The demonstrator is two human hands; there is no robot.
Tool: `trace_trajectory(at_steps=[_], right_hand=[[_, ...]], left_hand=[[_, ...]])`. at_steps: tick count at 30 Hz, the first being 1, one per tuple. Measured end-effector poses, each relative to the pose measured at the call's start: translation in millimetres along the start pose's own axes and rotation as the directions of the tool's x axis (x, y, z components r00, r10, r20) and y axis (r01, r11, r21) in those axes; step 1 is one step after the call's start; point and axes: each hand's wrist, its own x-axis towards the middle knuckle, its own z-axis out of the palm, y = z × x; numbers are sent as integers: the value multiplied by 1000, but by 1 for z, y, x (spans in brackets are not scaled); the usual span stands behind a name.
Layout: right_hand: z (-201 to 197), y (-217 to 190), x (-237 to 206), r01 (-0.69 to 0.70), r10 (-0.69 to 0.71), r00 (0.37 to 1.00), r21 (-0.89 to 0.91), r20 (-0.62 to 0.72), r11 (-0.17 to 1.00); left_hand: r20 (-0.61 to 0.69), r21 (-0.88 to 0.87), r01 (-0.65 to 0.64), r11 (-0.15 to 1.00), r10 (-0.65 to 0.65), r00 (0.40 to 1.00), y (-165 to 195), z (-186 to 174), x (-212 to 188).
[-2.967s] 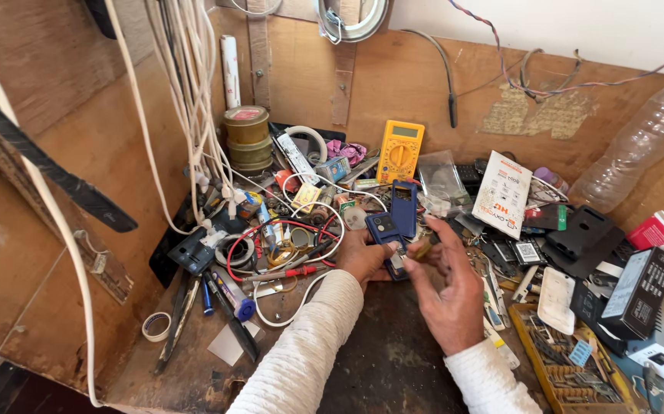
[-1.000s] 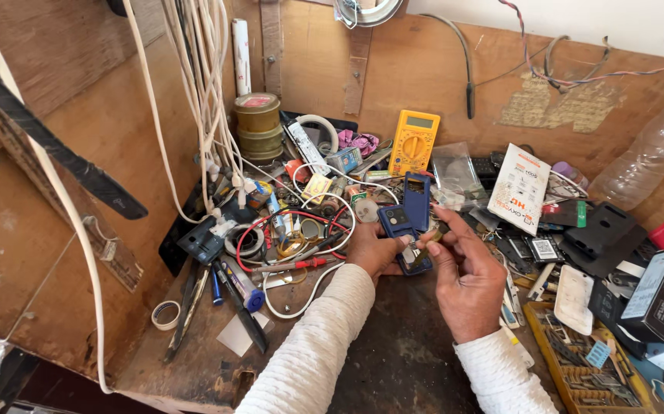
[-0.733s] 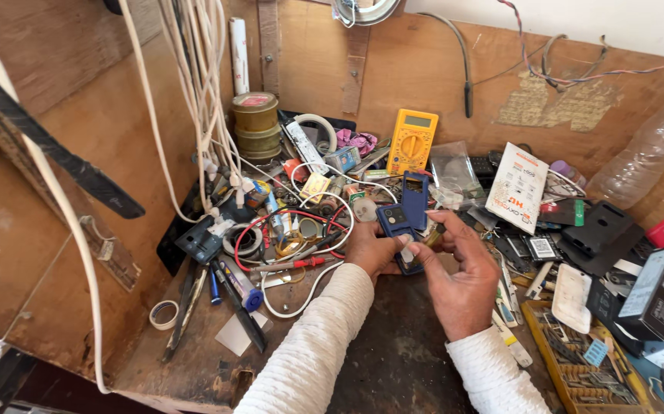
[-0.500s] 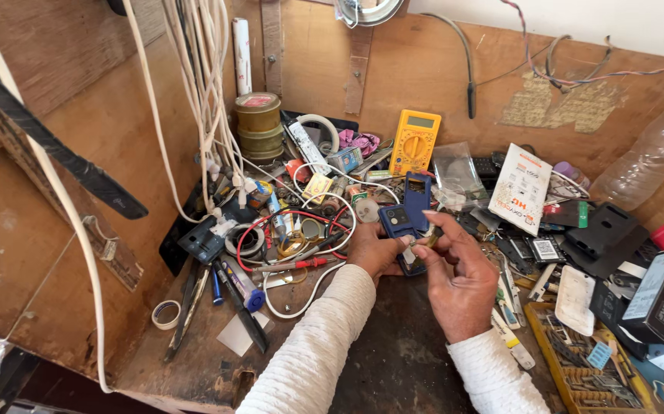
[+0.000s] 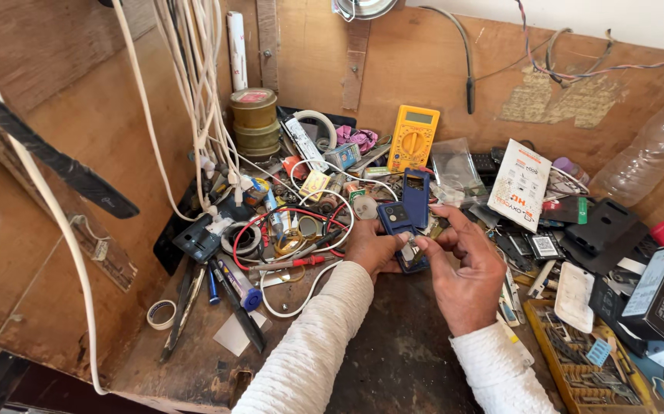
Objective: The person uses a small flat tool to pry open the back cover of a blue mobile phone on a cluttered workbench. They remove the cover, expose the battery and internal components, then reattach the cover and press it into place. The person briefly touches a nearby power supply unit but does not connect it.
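Workbench layout: hands at centre, parts on all sides.

Left hand (image 5: 370, 247) and right hand (image 5: 464, 264) meet on the phone (image 5: 402, 230); multimeter (image 5: 413, 138) behind, tape rolls (image 5: 254, 123) rear-left, cables (image 5: 194, 100) hanging left, parts tray (image 5: 577, 360) right, bottle (image 5: 654, 146) rear-right.

Cluttered wooden workbench (image 5: 393, 376), yellow multimeter (image 5: 413, 138)
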Motion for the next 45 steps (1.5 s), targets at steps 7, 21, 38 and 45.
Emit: trace_trajectory(at_steps=[7,21,38,45], right_hand=[[-4,8,-7,2,-9,997,95,70,995],[4,8,-5,-46,46,999,10,9,999],[9,4,-5,-15,14,999,20,29,1000],[1,-2,-8,-8,-9,996,189,89,982]], left_hand=[[8,-18,-17,1000,17,1000,0,1,-2],[10,-27,-14,1000,14,1000,-1,1,-1],[14,-48,-35,998,35,999,-7,1,4],[-20,-5,-10,1000,10,1000,-6,2,3]])
